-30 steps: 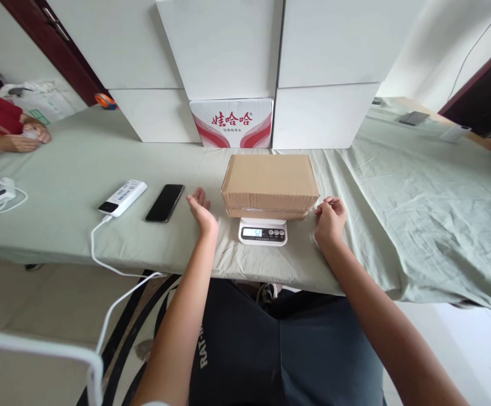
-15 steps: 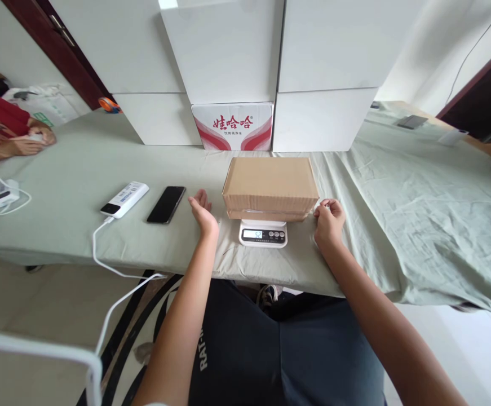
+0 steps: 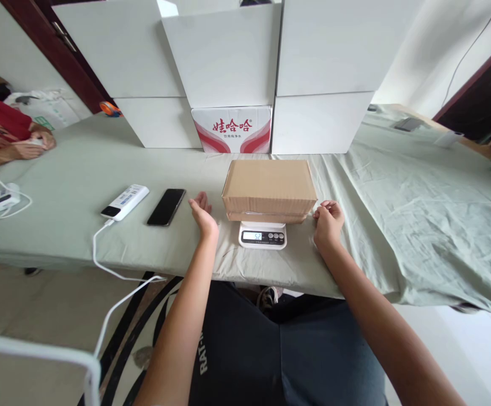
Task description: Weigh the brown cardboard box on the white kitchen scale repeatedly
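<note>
A closed brown cardboard box (image 3: 269, 183) rests on a small white digital scale (image 3: 262, 237), whose lit display reads what looks like 52. Left of the box, my left hand (image 3: 204, 215) lies on the cloth with the palm turned toward it, fingers apart and holding nothing. To the right, my right hand (image 3: 328, 221) rests close to the box's near right corner, its fingers curled in, with no object visible in them. A black smartphone (image 3: 166, 207) lies flat just beyond my left hand.
A white power bank (image 3: 125, 203) with a white cable (image 3: 95, 248) lies left of the phone; the cable drops over the table edge. White panels and a printed carton (image 3: 232, 131) stand behind the box. At far left, a person in a red shirt holds something white.
The view has tilted up very slightly, so everything sits a little lower. Both hands, the box and the scale keep their places, and the display reading looks the same.
</note>
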`<state>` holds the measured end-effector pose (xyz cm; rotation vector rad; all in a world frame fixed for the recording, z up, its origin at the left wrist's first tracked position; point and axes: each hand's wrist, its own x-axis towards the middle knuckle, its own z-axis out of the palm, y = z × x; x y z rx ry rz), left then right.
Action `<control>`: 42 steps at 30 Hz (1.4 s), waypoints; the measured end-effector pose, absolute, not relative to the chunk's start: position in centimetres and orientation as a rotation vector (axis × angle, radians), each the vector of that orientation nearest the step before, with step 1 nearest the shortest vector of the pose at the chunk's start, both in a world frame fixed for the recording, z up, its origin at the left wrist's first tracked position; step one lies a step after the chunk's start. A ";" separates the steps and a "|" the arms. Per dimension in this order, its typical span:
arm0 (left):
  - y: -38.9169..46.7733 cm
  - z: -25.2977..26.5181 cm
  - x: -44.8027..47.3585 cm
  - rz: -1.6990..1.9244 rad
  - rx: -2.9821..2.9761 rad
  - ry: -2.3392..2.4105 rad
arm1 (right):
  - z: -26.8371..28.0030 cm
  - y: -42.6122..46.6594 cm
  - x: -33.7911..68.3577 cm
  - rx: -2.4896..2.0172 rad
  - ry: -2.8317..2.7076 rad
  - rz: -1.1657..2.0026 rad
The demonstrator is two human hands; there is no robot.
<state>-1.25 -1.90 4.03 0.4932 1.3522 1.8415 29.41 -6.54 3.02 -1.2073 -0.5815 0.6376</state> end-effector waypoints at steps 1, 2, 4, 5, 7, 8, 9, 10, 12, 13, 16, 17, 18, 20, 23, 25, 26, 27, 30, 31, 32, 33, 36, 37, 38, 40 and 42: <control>-1.9 4.0 -1.3 1.840 0.494 1.352 | 3.0 -6.5 29.4 -1.208 -0.579 0.633; -1.9 4.0 -1.3 1.838 0.496 1.351 | 3.0 -6.5 29.4 -1.208 -0.581 0.629; -1.9 4.0 -1.3 1.835 0.503 1.351 | 2.9 -6.6 29.5 -1.208 -0.597 0.620; -1.8 3.9 -1.4 1.833 0.507 1.352 | 2.8 -6.6 29.5 -1.209 -0.611 0.615; -1.8 3.8 -1.4 1.832 0.513 1.353 | 2.8 -6.7 29.5 -1.212 -0.638 0.608; -1.8 3.8 -1.5 1.834 0.513 1.353 | 2.8 -6.7 29.6 -1.214 -0.646 0.607; -1.8 3.8 -1.5 1.834 0.513 1.353 | 2.8 -6.7 29.6 -1.215 -0.650 0.611; -1.8 3.8 -1.5 1.835 0.513 1.353 | 2.9 -6.7 29.5 -1.216 -0.648 0.617; -1.8 3.9 -1.4 1.833 0.509 1.354 | 3.0 -6.7 29.5 -1.215 -0.633 0.633; -1.9 3.9 -1.4 1.832 0.507 1.355 | 3.0 -6.7 29.5 -1.215 -0.623 0.639; -1.9 3.9 -1.3 1.835 0.507 1.359 | 3.2 -6.8 29.4 -1.224 -0.600 0.639; -1.9 3.9 -1.3 1.835 0.512 1.359 | 3.2 -6.8 29.4 -1.228 -0.597 0.636; -1.9 3.8 -1.3 1.835 0.517 1.358 | 3.2 -6.8 29.4 -1.230 -0.596 0.635; -1.8 3.6 -1.4 1.837 0.525 1.356 | 3.2 -6.9 29.4 -1.223 -0.602 0.637; -1.6 3.4 -1.5 1.842 0.530 1.356 | 3.1 -7.0 29.4 -1.217 -0.632 0.640; -1.6 3.3 -1.6 1.841 0.533 1.353 | 3.1 -7.0 29.4 -1.226 -0.645 0.634; -1.6 3.3 -1.6 1.839 0.535 1.351 | 3.1 -6.9 29.4 -1.228 -0.647 0.631; -1.6 3.4 -1.6 1.836 0.536 1.349 | 3.1 -6.9 29.4 -1.227 -0.646 0.632; -1.7 3.5 -1.5 1.833 0.528 1.345 | 3.0 -6.8 29.4 -1.209 -0.632 0.646; -1.7 3.5 -1.5 1.834 0.524 1.344 | 3.0 -6.7 29.5 -1.205 -0.623 0.646; -1.8 3.5 -1.5 1.835 0.519 1.343 | 3.0 -6.7 29.5 -1.204 -0.614 0.647; -1.8 3.6 -1.4 1.837 0.515 1.343 | 3.0 -6.7 29.5 -1.207 -0.605 0.645; -1.8 3.6 -1.4 1.834 0.518 1.343 | 3.0 -6.7 29.6 -1.210 -0.596 0.651; -1.8 3.6 -1.4 1.832 0.523 1.343 | 3.0 -6.8 29.6 -1.207 -0.602 0.656; -1.8 3.6 -1.4 1.831 0.527 1.344 | 3.0 -6.8 29.5 -1.203 -0.608 0.659; -1.8 3.6 -1.4 1.830 0.528 1.346 | 3.0 -6.8 29.5 -1.204 -0.625 0.660; -1.8 3.7 -1.4 1.830 0.523 1.346 | 3.0 -6.8 29.5 -1.212 -0.631 0.651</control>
